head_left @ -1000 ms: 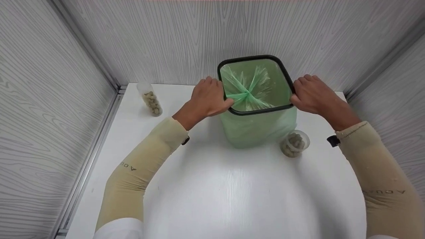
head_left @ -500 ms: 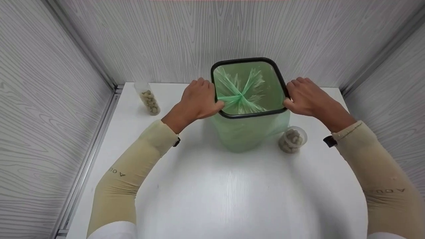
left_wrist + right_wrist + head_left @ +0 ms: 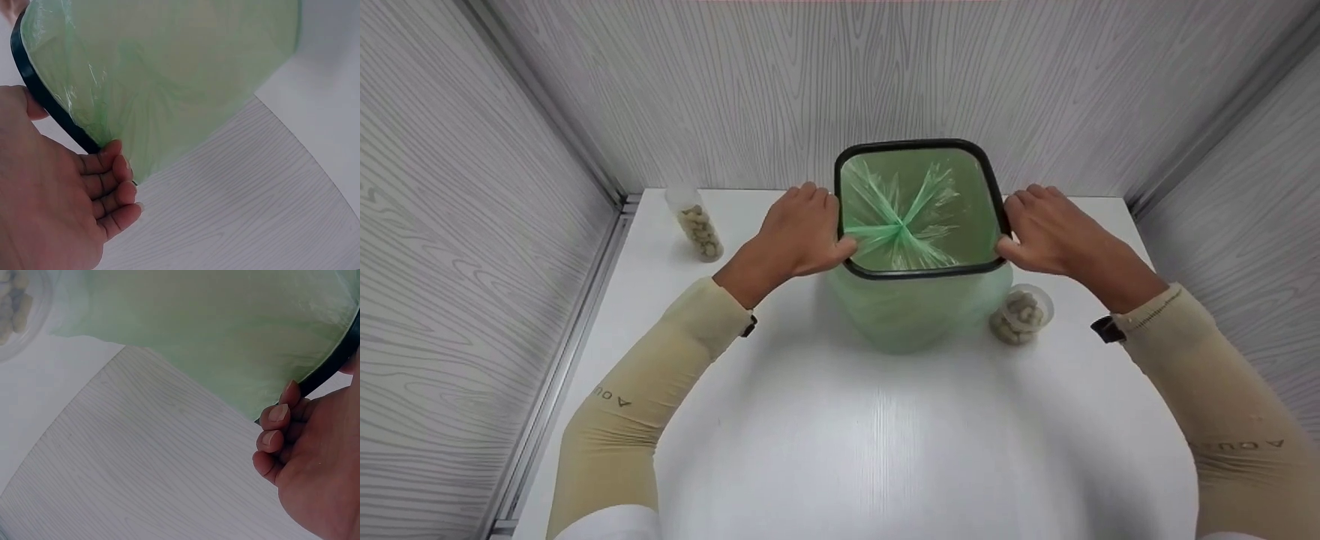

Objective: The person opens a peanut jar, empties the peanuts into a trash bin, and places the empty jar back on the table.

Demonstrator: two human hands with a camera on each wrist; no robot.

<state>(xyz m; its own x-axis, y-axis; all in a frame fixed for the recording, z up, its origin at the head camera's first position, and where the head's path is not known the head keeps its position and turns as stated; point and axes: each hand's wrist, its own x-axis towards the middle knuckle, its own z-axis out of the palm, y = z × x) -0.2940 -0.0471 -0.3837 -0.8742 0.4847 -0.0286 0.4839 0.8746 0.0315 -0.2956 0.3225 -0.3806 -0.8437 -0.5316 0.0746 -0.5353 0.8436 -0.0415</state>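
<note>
Here, 2 grips (image 3: 802, 234) (image 3: 1044, 231) hold a seemingly bagged bin (image 3: 926, 273).

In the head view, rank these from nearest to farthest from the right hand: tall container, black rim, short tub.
1. Black rim, gripped by the right hand.
2. Short tub, on the right side.
3. Tall container, off on the left side.

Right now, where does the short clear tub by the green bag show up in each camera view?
Head: the short clear tub is right of centre, at the green bag's lower right.
Left wrist: not in it.
Right wrist: top left corner, partly cut off.
Shared landmark: the black rim, visible in all three.
</note>
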